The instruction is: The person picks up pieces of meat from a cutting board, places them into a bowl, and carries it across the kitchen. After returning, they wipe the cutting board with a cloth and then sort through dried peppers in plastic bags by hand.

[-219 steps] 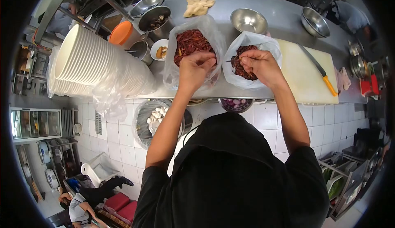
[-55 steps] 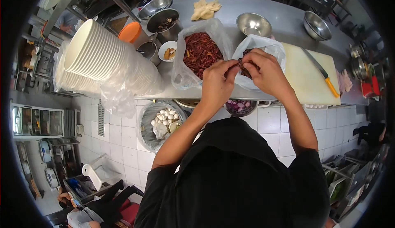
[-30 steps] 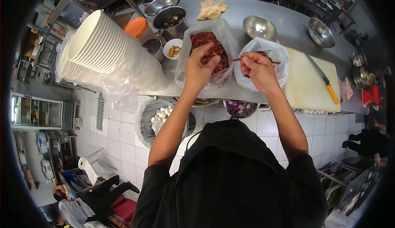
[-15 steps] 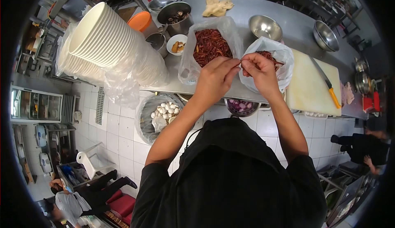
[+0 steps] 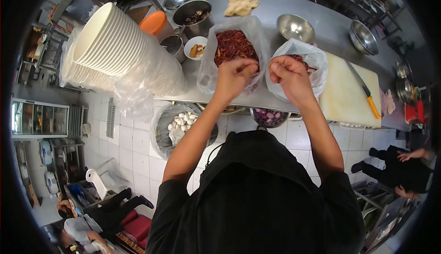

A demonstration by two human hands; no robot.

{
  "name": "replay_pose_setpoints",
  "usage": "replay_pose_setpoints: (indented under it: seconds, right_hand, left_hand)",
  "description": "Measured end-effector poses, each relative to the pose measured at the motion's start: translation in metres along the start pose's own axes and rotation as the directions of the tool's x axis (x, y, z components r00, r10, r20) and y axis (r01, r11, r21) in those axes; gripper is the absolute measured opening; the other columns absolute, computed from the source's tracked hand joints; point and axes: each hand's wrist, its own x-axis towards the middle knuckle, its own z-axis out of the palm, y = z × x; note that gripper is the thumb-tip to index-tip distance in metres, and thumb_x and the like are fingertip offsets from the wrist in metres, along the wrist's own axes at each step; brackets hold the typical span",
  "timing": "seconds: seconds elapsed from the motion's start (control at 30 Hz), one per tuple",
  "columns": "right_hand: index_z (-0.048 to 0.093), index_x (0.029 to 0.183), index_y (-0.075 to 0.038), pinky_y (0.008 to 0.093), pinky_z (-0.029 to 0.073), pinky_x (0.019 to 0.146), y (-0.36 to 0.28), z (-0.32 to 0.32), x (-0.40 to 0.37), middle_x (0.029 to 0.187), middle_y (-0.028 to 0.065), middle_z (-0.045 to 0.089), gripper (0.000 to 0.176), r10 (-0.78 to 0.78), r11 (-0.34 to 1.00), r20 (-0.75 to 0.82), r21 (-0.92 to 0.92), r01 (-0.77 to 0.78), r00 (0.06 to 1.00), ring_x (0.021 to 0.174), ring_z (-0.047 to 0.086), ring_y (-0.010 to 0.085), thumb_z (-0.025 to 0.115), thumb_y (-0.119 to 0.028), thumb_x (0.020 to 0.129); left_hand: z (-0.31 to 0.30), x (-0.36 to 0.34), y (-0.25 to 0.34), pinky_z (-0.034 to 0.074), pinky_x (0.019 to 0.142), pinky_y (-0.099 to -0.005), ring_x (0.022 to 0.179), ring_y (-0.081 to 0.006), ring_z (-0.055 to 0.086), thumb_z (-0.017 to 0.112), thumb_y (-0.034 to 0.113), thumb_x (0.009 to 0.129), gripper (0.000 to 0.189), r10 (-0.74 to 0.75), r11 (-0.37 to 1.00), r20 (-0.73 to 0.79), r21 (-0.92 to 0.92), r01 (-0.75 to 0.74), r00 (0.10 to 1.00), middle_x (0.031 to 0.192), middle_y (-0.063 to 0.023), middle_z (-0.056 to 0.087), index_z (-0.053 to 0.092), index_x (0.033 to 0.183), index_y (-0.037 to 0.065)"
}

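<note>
Dried red chilies (image 5: 235, 45) fill an open clear plastic bag (image 5: 207, 73) on the steel counter. My left hand (image 5: 236, 76) is over the near edge of that bag, its fingers drawn together; anything between them is too small to make out. To the right, my right hand (image 5: 290, 76) is over a white plastic bag (image 5: 317, 82) with some red chilies (image 5: 303, 62) in it. Its thumb and fingers are pinched, and what they hold, if anything, is hidden. The two hands are apart.
A cutting board (image 5: 344, 93) with a yellow-handled knife (image 5: 363, 86) lies at the right. Left stand stacked white tubs (image 5: 110, 43), a pot (image 5: 193, 17) and a small bowl (image 5: 196, 47). Steel bowls (image 5: 295, 28) sit behind. Two people are in the room, one at each side.
My hands have separated from their meeting point between the bags, the left one moving left over the chili bag. The person at the right has shifted and an arm is now raised.
</note>
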Motion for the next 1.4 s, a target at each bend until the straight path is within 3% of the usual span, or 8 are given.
replay_pose_setpoints:
  seconds: [0.07, 0.3, 0.47, 0.53, 0.63, 0.8, 0.9, 1.4]
  right_hand:
    - [0.068, 0.097, 0.001, 0.0234, 0.045, 0.066, 0.001, 0.003, 0.003, 0.078, 0.0027, 0.064, 0.011, -0.053, 0.997, -0.194, -0.059, 0.042, 0.980, 0.069, 0.057, 0.0092, 0.064, -0.007, 0.093]
    - [0.070, 0.100, -0.001, 0.0223, 0.048, 0.065, 0.003, 0.043, 0.002, 0.078, 0.0008, 0.065, 0.011, -0.226, 0.970, -0.270, -0.155, 0.189, 0.936, 0.070, 0.061, 0.0080, 0.067, -0.006, 0.090]
    - [0.066, 0.108, 0.002, 0.0324, 0.052, 0.082, 0.098, 0.132, -0.014, 0.100, 0.0129, 0.067, 0.026, -0.026, 0.919, 0.270, -0.372, 0.129, 0.963, 0.094, 0.065, 0.0217, 0.063, 0.001, 0.083]
    - [0.065, 0.119, -0.002, 0.0405, 0.049, 0.092, 0.156, 0.152, -0.027, 0.117, 0.0165, 0.065, 0.040, -0.153, 0.482, 0.573, -0.668, 0.567, 0.805, 0.107, 0.063, 0.0319, 0.068, -0.004, 0.080]
    - [0.066, 0.121, -0.005, 0.0431, 0.047, 0.095, 0.125, 0.145, -0.034, 0.118, 0.0168, 0.065, 0.041, 0.159, 0.577, 0.632, -0.683, 0.448, 0.758, 0.110, 0.061, 0.0363, 0.067, -0.005, 0.079]
    - [0.072, 0.100, -0.002, 0.0357, 0.052, 0.078, 0.050, 0.037, -0.009, 0.094, 0.0169, 0.070, 0.020, -0.112, 0.588, 0.242, -0.766, 0.261, 0.964, 0.085, 0.068, 0.0282, 0.068, -0.005, 0.081]
    - [0.073, 0.096, -0.003, 0.0389, 0.053, 0.080, 0.030, -0.051, 0.015, 0.091, 0.0161, 0.071, 0.017, -0.275, 0.249, 0.027, -0.964, 0.098, 0.961, 0.087, 0.068, 0.0336, 0.067, -0.004, 0.080]
    - [0.074, 0.090, -0.004, 0.0457, 0.051, 0.089, 0.086, -0.107, 0.066, 0.102, 0.0214, 0.064, 0.015, -0.197, -0.155, 0.085, -0.986, 0.054, 0.977, 0.099, 0.062, 0.0379, 0.068, -0.011, 0.078]
  left_hand:
    - [-0.006, 0.017, -0.023, 0.052, 0.084, -0.0301, 0.098, -0.0200, 0.067, 0.071, 0.005, 0.086, 0.021, 0.328, 0.857, -0.070, 0.442, -0.266, 0.942, 0.105, -0.0118, 0.071, 0.072, 0.106, 0.003]
    - [-0.093, -0.011, 0.031, 0.051, 0.085, -0.0308, 0.101, -0.0227, 0.067, 0.073, 0.005, 0.082, 0.024, 0.298, 0.925, -0.406, 0.348, -0.155, 0.864, 0.111, -0.0124, 0.070, 0.072, 0.107, 0.004]
    - [-0.110, -0.034, 0.086, 0.050, 0.084, -0.0289, 0.097, -0.0166, 0.064, 0.070, 0.001, 0.087, 0.021, 0.342, 0.938, -0.534, 0.238, -0.251, 0.773, 0.107, -0.0082, 0.070, 0.070, 0.108, 0.000]
    - [-0.107, -0.036, 0.087, 0.050, 0.084, -0.0293, 0.097, -0.0165, 0.064, 0.069, 0.000, 0.087, 0.022, 0.330, 0.941, -0.527, 0.246, -0.231, 0.783, 0.106, -0.0085, 0.070, 0.070, 0.109, 0.000]
    - [-0.111, -0.051, 0.075, 0.050, 0.083, -0.0290, 0.096, -0.0159, 0.064, 0.070, 0.001, 0.086, 0.026, 0.273, 0.952, -0.521, 0.266, -0.150, 0.809, 0.105, -0.0087, 0.070, 0.069, 0.112, 0.000]
    - [-0.116, -0.114, 0.033, 0.050, 0.082, -0.0272, 0.090, -0.0139, 0.063, 0.070, 0.003, 0.087, 0.026, -0.019, 0.965, -0.575, 0.203, 0.165, 0.818, 0.103, -0.0084, 0.070, 0.069, 0.113, -0.001]
    - [-0.109, -0.144, 0.002, 0.050, 0.080, -0.0265, 0.086, -0.0126, 0.063, 0.070, 0.003, 0.087, 0.024, -0.169, 0.969, -0.541, 0.061, 0.238, 0.824, 0.100, -0.0078, 0.070, 0.069, 0.111, -0.002]
    - [-0.071, -0.132, 0.010, 0.050, 0.080, -0.0283, 0.085, -0.0170, 0.065, 0.071, 0.002, 0.084, 0.022, -0.122, 0.972, -0.340, 0.149, 0.182, 0.932, 0.096, -0.0113, 0.070, 0.071, 0.106, 0.000]
